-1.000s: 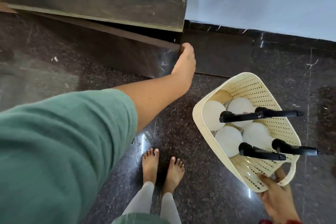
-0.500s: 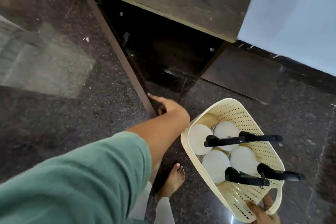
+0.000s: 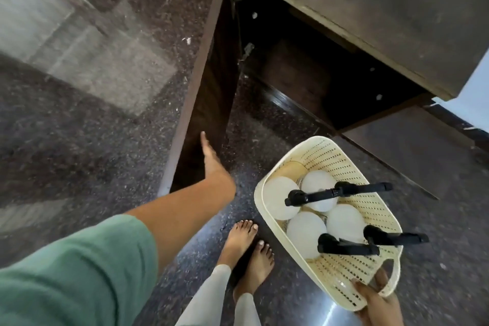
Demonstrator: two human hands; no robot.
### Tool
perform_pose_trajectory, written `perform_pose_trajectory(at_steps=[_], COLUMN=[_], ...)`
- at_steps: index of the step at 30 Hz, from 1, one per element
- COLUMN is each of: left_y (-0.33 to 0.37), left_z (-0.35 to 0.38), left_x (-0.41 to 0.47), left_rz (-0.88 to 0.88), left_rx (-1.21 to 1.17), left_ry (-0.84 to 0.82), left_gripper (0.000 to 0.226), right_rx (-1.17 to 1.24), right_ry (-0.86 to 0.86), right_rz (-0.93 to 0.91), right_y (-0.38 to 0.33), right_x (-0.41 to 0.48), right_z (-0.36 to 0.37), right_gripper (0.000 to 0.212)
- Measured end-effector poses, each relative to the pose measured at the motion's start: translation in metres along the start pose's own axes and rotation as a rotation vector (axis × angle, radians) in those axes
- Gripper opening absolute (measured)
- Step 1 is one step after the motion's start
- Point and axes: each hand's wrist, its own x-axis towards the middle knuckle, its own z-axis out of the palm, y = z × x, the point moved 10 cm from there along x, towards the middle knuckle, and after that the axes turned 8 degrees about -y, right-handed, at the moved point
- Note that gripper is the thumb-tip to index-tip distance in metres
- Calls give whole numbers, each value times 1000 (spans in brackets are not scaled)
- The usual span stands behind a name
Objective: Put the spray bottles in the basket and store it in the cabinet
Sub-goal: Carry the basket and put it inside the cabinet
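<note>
Cream perforated basket (image 3: 370,209), 4 white bottles (image 3: 304,235).

The cabinet (image 3: 312,79) stands open; its dark interior shows no contents near the front. The open door (image 3: 201,92) projects over the floor (image 3: 79,140) and bounds the opening on the left, with the left hand (image 3: 211,164) flat against it. The countertop (image 3: 397,8) overhangs the opening from above. Bare floor lies between the basket (image 3: 370,270) and the opening.

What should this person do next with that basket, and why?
Probably lower the basket into the open cabinet: four spray bottles already sit inside it, the right hand grips its handle, and the left hand rests against the open door.
</note>
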Motion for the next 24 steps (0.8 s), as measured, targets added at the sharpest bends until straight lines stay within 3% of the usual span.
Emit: perform_pose_trajectory(at_steps=[1, 3, 4, 10, 13, 16, 18, 19, 20, 22, 24], left_y=[-19, -14, -14, -30, -32, -11, -43, -73, -131, -253, -279], left_z=[6, 38, 42, 59, 56, 23, -44, -111, -166, -199, -184], left_x=[12, 19, 21, 46, 51, 35, 7, -21, -32, -49, -35], left_rz=[-3, 83, 104, 45, 107, 308, 168, 51, -244, -783, -813], left_rx=[49, 248, 346, 241, 384, 463, 458, 744, 955, 995, 922], left_ry=[67, -46, -20, -58, -44, 102, 253, 535, 516, 200, 134], left_gripper=[46, 47, 47, 48, 48, 47, 42, 41, 43, 52, 57], right_rx=[-29, -37, -35, -46, -51, -73, -89, -98, -109, -130, -141], right_ry=[-15, -35, -51, -153, -181, -194, -189, -187, -186, -187, -184], right_rz=[14, -29, -46, -118, -149, -159, -164, -168, -170, -172, -174], right_y=[-5, -13, -18, -47, -61, -70, -73, -74, -76, -77, -78], right_x=[2, 6, 7, 23, 28, 36, 41, 43, 45, 47, 48], right_z=[11, 27, 36, 73, 89, 99, 106, 109, 111, 117, 121], right_gripper=[70, 68, 67, 55, 54, 53, 53, 53, 53, 53, 53])
